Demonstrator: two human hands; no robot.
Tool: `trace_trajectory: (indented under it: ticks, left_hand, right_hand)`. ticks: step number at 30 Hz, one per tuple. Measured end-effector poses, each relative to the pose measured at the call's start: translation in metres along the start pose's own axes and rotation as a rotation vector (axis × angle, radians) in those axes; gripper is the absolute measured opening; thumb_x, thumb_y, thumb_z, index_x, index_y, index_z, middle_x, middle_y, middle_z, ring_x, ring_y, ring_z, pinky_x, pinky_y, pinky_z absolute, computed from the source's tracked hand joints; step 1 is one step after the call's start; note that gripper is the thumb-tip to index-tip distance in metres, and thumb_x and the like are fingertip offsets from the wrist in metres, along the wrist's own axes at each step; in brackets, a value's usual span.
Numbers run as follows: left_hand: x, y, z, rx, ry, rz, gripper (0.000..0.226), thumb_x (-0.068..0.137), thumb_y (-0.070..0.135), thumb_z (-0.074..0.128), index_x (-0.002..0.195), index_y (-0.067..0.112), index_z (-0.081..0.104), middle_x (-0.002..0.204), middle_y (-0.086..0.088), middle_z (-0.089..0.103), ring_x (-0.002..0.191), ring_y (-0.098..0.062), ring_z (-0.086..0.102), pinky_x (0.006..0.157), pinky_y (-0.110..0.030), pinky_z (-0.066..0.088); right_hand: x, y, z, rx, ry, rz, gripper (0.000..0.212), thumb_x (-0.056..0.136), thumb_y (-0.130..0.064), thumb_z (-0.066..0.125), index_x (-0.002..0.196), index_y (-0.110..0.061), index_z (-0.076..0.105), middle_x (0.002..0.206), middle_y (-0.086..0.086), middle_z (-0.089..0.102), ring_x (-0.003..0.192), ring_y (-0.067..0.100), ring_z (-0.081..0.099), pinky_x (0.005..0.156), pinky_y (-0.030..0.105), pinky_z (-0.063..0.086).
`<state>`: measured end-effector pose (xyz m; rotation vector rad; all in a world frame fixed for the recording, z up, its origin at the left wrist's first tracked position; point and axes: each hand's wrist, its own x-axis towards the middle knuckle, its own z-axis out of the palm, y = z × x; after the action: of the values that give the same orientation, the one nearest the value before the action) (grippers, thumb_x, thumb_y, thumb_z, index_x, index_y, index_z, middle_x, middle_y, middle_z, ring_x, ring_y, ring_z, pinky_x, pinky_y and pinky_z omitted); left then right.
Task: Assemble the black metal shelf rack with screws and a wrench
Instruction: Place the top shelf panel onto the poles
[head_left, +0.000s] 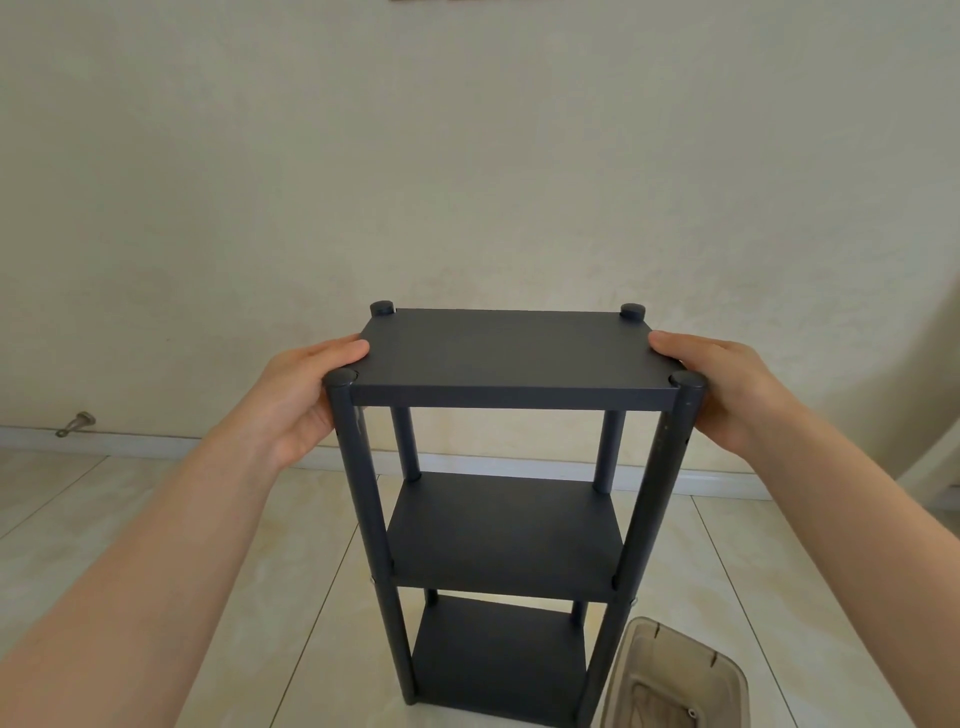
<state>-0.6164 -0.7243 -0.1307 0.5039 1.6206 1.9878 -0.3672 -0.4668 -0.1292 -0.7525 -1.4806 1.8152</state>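
Grip: left hand (306, 395) and right hand (727, 389) clasp top-shelf ends of black three-tier metal shelf rack (509, 358); probably rigid, light.

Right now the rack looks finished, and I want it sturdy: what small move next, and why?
Probably rock the rack gently: left hand and right hand hold the top shelf's ends, and it stands upright, seemingly complete.

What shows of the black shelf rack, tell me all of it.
The black shelf rack stands upright, seemingly on the tiled floor: matte dark metal by its look, three flat rectangular shelves between four round capped posts, small silvery fittings at the middle shelf's front joints. The left hand and right hand grip the top shelf's short ends, thumbs on top.
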Motion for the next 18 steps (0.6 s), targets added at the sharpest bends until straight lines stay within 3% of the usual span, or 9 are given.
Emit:
trace_trajectory:
  ticks: [3, 7, 18]
  left_hand:
    - [0.002, 0.002, -0.003, 0.025, -0.019, 0.024, 0.016, 0.093, 0.01, 0.066, 0.108, 0.008, 0.071, 0.089, -0.004, 0.078, 0.071, -0.011, 0.074, 0.056, -0.021, 0.056]
    - [0.002, -0.001, -0.005, 0.016, -0.019, 0.0, 0.013, 0.094, 0.009, 0.064, 0.104, 0.005, 0.071, 0.081, -0.003, 0.077, 0.066, -0.012, 0.073, 0.053, -0.021, 0.056]
    - [0.009, -0.019, -0.011, 0.0, -0.008, -0.044, 0.016, 0.093, 0.009, 0.066, 0.107, 0.007, 0.071, 0.095, -0.004, 0.078, 0.077, -0.015, 0.076, 0.058, -0.024, 0.058]
  right_hand:
    - [0.001, -0.001, 0.0, 0.007, 0.008, 0.008, 0.012, 0.088, -0.013, 0.071, 0.098, -0.007, 0.068, 0.074, 0.002, 0.076, 0.058, 0.013, 0.07, 0.048, 0.023, 0.053]
    - [0.002, 0.003, -0.002, 0.007, -0.019, 0.026, 0.015, 0.089, -0.014, 0.07, 0.1, -0.004, 0.068, 0.074, 0.003, 0.075, 0.058, 0.015, 0.07, 0.048, 0.023, 0.052]
    - [0.003, 0.012, -0.002, 0.038, 0.0, 0.064, 0.015, 0.086, -0.013, 0.072, 0.098, -0.004, 0.07, 0.075, 0.003, 0.075, 0.06, 0.017, 0.071, 0.049, 0.024, 0.054]
